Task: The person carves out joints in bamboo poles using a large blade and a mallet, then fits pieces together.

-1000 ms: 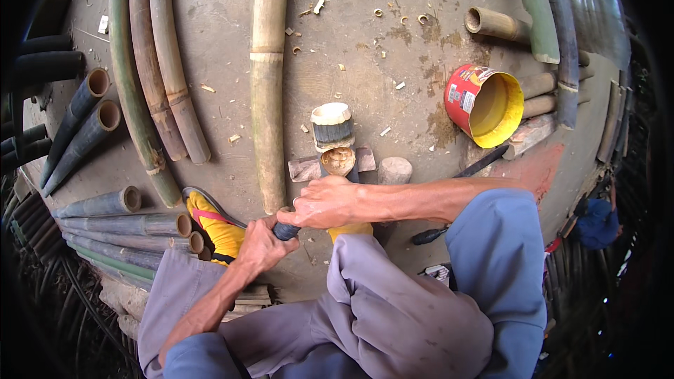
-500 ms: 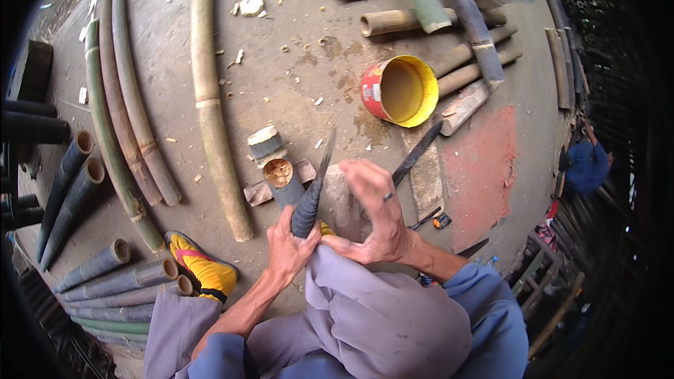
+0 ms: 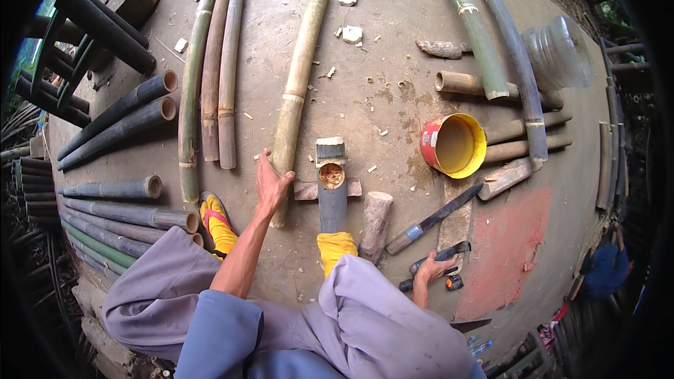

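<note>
So it's a dusty grey-brown concrete floor (image 3: 400, 21), scattered with pale wood chips, with a faded red patch (image 3: 505, 245) over on the right. Someone in blue (image 3: 605, 270) shows at the far right edge, pretty warped by the lens.

The left hand (image 3: 272, 186) is at the lower end of a long tan bamboo pole with a pale ring partway up (image 3: 302, 63), which lies on the floor left of centre. Thumb and fingers are spread apart, with the thumb across the pole and the fingers along its left side.

The right hand (image 3: 430, 267) is way down at the lower right, touching a dark, slim tool (image 3: 460, 247). Honestly can't tell if the fingers are closed on it or just resting there. Just above it lies a big dark-bladed knife with a brown handle and blue band (image 3: 437, 215), next to a stubby grey-brown log (image 3: 377, 219).

In the middle, a dark bamboo tube with an open pale end (image 3: 333, 207) sits between a reddish flat block (image 3: 306, 190) and a yellow-socked foot (image 3: 337, 250). Off to the right there's a red tin with a yellow rim (image 3: 430, 144), murky liquid inside.
</note>
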Demonstrator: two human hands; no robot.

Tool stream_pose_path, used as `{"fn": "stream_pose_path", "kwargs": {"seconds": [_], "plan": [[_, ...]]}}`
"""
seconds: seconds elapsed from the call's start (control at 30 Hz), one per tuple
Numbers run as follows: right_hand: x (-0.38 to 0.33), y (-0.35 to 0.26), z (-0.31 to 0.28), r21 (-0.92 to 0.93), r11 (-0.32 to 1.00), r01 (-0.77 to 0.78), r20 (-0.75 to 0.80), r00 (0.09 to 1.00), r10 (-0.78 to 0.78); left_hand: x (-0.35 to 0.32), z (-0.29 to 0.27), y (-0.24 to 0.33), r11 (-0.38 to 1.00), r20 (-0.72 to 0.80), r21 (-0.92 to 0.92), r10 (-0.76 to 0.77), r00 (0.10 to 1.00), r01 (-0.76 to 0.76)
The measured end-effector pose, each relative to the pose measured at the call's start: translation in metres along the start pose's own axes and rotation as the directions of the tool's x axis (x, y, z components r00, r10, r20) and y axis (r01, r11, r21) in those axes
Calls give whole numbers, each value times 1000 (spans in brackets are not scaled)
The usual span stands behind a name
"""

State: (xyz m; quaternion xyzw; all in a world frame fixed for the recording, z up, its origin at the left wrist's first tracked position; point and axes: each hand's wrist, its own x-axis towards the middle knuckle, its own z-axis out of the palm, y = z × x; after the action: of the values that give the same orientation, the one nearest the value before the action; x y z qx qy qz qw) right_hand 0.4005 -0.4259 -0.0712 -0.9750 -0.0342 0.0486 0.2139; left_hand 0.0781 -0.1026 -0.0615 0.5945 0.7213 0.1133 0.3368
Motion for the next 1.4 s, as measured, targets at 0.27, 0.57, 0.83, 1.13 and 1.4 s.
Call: {"fn": "stream_pose_path", "kwargs": {"seconds": [0.27, 0.57, 0.83, 1.13, 1.4], "plan": [[-19, -50, -20, 126, 991, -35, 272, 962, 0, 0, -32, 5, 856, 457, -423, -81, 886, 297], [-125, -234, -8, 89, 772, -630, 921, -244, -305, -9, -12, 78, 106, 637, -739, 432, 639, 665], [-150, -223, -40, 528, 809, 257, 721, 368, -587, 67, -37, 147, 426, 487, -802, 62, 871, 418], [-98, -277, 20, 532, 526, 664, 527, 227, -819, 32, -140, 256, 331, -114, -873, 576, 810, -359], [-87, -256, 49, 711, 296, 638, 220, 198, -955, -62, -113, 251, 132, -532, -584, 683, 501, -801]]}}
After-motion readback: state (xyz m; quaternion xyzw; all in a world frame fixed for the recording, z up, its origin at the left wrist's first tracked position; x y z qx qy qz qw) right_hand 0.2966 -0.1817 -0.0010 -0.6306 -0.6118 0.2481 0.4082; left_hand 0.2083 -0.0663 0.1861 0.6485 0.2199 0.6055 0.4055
